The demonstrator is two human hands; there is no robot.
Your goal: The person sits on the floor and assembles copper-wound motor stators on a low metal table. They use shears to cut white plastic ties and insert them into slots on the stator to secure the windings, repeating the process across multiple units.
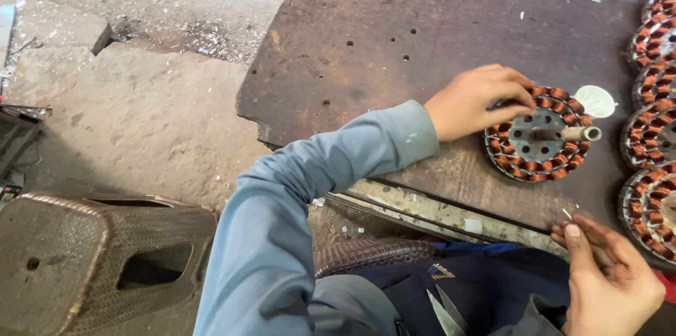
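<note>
Stator (539, 135): round, copper-wound, flat on the dark metal workbench (394, 47), short shaft pointing right.
Scissors (445, 313): blades open, lying in the lap, nearest the camera.
Right hand (611, 280): closed in a pinch on a small pale insulation strip (567, 214), at the bench's near edge.
Left hand (477, 100): fingers curled over the stator's upper-left rim, pressing on the windings.
Step in hand: likely fitting insulation slips into the slots.
Next move: calls for carrying the strip to a slot and sliding it in.
Other stators (651, 82): stacked along the right edge, farther back.
</note>
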